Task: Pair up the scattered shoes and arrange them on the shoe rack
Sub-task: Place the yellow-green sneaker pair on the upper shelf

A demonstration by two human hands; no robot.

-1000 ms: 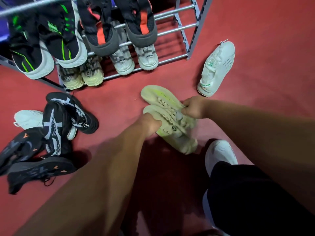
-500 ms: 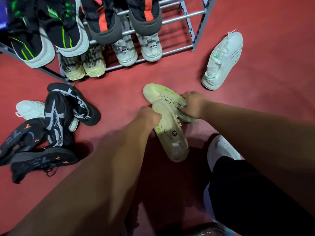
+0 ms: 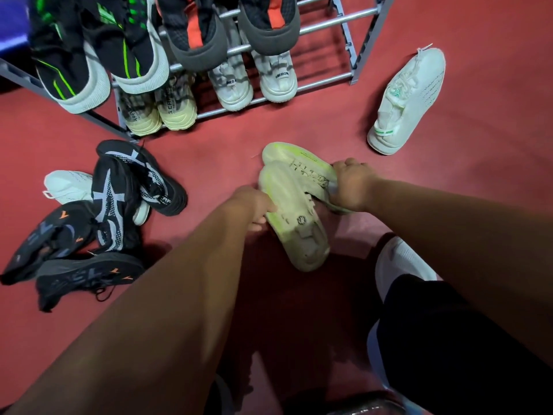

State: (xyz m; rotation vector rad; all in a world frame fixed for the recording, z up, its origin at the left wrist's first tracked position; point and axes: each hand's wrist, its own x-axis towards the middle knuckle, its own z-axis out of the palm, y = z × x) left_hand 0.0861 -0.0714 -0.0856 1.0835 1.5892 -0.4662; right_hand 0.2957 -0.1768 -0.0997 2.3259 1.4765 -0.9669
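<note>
Sneakers in hand: two pale yellow-green sneakers (image 3: 294, 211) just in front of the shoe rack (image 3: 356, 46), low over the red floor (image 3: 299, 127); I cannot tell whether they touch it. They overlap at the toes, one tilted with its lime-streaked side turned up.
Left hand: the left hand (image 3: 254, 209) is closed on the side of the nearer sneaker.
Right hand: the right hand (image 3: 350, 182) is closed on the lace area of the farther sneaker.
Step in hand: judged as squaring this pair before it goes to the rack.
Doing it well: turn both soles down, toes one way and sides touching, then carry them as a pair to the bare bars at the right end of the rack's lower tier.
Rack contents: grey-white sneakers (image 3: 254, 79) and cream sneakers (image 3: 158, 112) on the lower tier; black-and-green (image 3: 98, 64) and black-and-orange pairs (image 3: 227, 28) above.
Left of the rack: a heap of black sneakers (image 3: 98, 223) with a white one (image 3: 67, 185) partly under it, unpaired.
Right of the rack: a single white sneaker with green trim (image 3: 408, 100) on the floor.
Writing: "DESIGN" on a grey-white heel tab; "SCAF…" on a cream heel and on one black sneaker, the rest unreadable.
</note>
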